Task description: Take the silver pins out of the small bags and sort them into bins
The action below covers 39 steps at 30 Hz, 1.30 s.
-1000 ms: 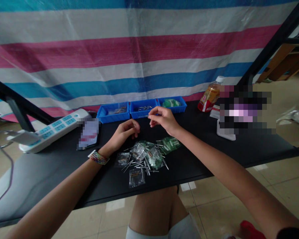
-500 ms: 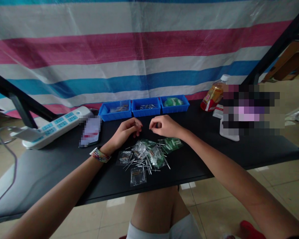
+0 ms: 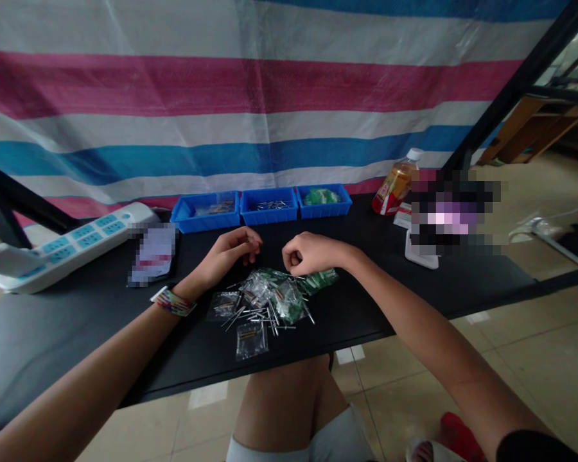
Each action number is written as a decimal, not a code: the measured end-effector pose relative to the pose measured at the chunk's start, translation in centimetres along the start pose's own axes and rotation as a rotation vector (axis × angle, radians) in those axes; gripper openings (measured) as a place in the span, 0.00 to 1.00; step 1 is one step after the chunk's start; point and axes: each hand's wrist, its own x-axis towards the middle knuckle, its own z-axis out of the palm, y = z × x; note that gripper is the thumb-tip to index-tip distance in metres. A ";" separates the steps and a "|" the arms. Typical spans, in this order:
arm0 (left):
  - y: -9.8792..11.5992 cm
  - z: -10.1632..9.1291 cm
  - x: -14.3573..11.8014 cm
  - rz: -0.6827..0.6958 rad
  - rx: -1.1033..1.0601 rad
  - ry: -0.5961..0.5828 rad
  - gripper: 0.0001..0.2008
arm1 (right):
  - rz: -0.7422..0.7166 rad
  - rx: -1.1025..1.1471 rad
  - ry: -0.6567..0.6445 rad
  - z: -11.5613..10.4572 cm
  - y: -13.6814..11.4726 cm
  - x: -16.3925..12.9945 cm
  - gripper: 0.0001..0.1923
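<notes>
The striped tarp [image 3: 270, 96] fills the upper half of the frame, behind a black table [image 3: 77, 321] that crosses the middle.

At centre left of the frame lies a white power strip [image 3: 72, 244]. Beside it is a blurred card or phone, which cannot be identified.

At upper centre, three blue trays [image 3: 261, 208] stand side by side along the table's far edge. The left tray holds what look like clear packets, the middle one metal pins and the right one green pieces. A bottle [image 3: 395, 183] of amber drink stands to their right.

At centre frame, a heap of small clear bags [image 3: 264, 298], loose pins [image 3: 250, 317] and green parts [image 3: 320, 281] lies on the table in front of the person.

The left hand [image 3: 228, 250] rests just beyond the heap with its fingers loosely curled; whether it holds anything cannot be told. The right hand [image 3: 308, 253] is closed into a loose fist just above the green parts; any item inside is hidden.

Judgement: sorting is part done. All three trays hold some stock, but a sizeable heap remains unsorted.
</notes>
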 end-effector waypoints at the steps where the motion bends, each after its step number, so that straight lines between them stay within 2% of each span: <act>1: 0.0 0.0 0.0 -0.001 0.002 0.000 0.12 | -0.016 0.034 0.037 0.1 0.1 0.1 0.07; 6: 0.1 -0.1 0.0 -0.001 0.015 0.000 0.12 | -0.125 0.306 0.307 0.2 0.3 0.7 0.02; 10: 0.1 -0.2 0.1 -0.006 0.054 -0.035 0.17 | -0.152 0.452 0.433 0.9 0.7 1.4 0.03; 13: 0.0 -0.3 0.2 -0.014 0.079 -0.050 0.21 | -0.142 0.446 0.472 1.6 1.1 1.8 0.03; 24: -0.3 -0.3 0.1 -0.043 0.068 -0.034 0.19 | -0.067 0.329 0.635 2.4 0.7 2.1 0.02; 28: -0.1 -0.3 0.0 -0.026 0.088 -0.025 0.18 | -0.045 0.396 0.631 2.5 0.8 2.1 0.04; 35: -0.1 -0.3 0.0 0.050 0.062 0.016 0.15 | -0.001 0.700 0.545 2.5 1.2 2.4 0.12; 39: 0.0 -0.3 -0.1 0.057 0.033 0.055 0.14 | 0.036 0.721 0.476 2.5 1.3 2.5 0.14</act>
